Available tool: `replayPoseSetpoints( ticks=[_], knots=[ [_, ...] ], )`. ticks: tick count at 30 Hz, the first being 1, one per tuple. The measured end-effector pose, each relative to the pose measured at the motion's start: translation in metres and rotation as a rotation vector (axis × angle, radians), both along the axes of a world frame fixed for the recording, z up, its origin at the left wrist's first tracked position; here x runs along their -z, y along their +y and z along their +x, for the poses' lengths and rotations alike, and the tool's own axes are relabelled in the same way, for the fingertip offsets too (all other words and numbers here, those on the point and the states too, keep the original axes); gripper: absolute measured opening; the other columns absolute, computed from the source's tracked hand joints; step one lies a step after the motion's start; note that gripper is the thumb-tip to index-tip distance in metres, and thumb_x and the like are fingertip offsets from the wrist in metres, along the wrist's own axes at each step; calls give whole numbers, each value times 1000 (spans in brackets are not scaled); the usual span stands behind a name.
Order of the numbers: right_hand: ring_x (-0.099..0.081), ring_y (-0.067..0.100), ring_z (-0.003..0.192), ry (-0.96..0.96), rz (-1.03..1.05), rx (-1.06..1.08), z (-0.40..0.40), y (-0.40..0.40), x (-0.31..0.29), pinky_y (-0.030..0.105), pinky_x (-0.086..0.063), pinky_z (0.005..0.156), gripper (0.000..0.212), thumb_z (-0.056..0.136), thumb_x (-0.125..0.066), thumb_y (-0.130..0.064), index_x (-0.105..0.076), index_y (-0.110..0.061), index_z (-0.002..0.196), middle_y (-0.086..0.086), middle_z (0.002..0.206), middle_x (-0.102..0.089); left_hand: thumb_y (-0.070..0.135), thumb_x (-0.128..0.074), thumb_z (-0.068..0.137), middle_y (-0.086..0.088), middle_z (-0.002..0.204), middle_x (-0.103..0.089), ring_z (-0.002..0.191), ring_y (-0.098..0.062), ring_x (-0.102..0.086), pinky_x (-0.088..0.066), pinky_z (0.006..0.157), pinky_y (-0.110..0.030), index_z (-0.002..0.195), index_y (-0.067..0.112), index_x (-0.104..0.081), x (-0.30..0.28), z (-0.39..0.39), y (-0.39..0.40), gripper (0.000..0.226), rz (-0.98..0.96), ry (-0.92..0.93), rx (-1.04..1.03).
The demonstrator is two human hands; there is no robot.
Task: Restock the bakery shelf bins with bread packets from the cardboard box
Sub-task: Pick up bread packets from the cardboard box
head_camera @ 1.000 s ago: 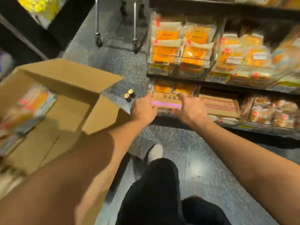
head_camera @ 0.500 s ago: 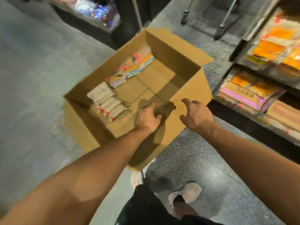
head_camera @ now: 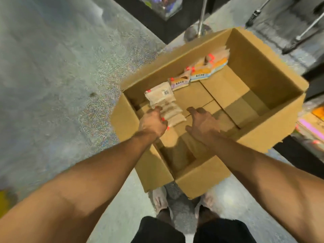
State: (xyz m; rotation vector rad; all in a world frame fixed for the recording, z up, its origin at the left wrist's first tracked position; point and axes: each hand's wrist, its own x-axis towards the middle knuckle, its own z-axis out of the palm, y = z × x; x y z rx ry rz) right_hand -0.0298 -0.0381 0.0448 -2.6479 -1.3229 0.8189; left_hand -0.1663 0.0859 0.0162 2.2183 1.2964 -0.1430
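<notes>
1. Two bare hands reach down into an open cardboard box (head_camera: 263, 71) that stands on the speckled grey floor (head_camera: 52, 85).
2. The left hand (head_camera: 152, 122) is at the near end of a row of pale beige bread packets (head_camera: 168, 109) that leans along the box's left wall; its fingers curl down around the packets' edge, touching them, though how firmly they grip cannot be told.
3. The topmost beige packet (head_camera: 158, 94) tilts up above the others, with a small white label on its face.
4. The right hand (head_camera: 203, 121) hovers over the bare box bottom just beside that row, fingers loosely spread and pointing forward, holding nothing.
5. Farther along the same wall stand orange-and-white bread packets (head_camera: 205, 69) with red tags, and a smaller purple-edged packet (head_camera: 180, 82) between them and the beige row.
6. Most of the box bottom on the right side is bare cardboard.
7. Light-coloured shoes (head_camera: 160, 199) show beneath the box's near corner, above dark trousers (head_camera: 175, 232).
8. A blurred shelf edge (head_camera: 313, 123) with pink and orange packaging sits at the right border.
9. A metal pole (head_camera: 202, 14) rises behind the box.
</notes>
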Motion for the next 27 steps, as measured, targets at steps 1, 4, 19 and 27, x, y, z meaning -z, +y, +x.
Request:
replayPoseSetpoints(
  ticks=[1,4,19,27],
  knots=[
    [-52,33,117,-10,-4,-16,0,12,5,39,-46,83,57,90,-62,-33,-40,-25,142,8,131,-50,39,-59,86,-4,126,-63,114,-28,-61,-50,94,-30,134,28,-52,5,1,11,50,1,3,1],
    [-54,33,112,-7,17,-97,11,44,31,37,-48,85,59,87,-65,-31,-43,-20,141,10,126,-52,33,-64,89,-7,140,-52,127,-29,-51,-44,105,-34,144,24,-43,24,12,38,59,-27,37,14],
    [-15,36,148,-74,128,-477,76,162,184,46,-33,114,98,77,-79,-29,-21,-27,156,4,166,5,32,-71,78,0,165,-13,150,-32,-8,-12,121,-37,156,22,-25,139,72,90,91,15,109,-45],
    [-29,38,135,-19,48,-437,72,158,197,43,-38,110,107,76,-79,-41,-10,-32,157,9,161,0,17,-76,70,4,162,-25,147,-18,-19,-11,119,-25,153,23,-29,151,61,82,96,-63,-82,-159]
  ],
)
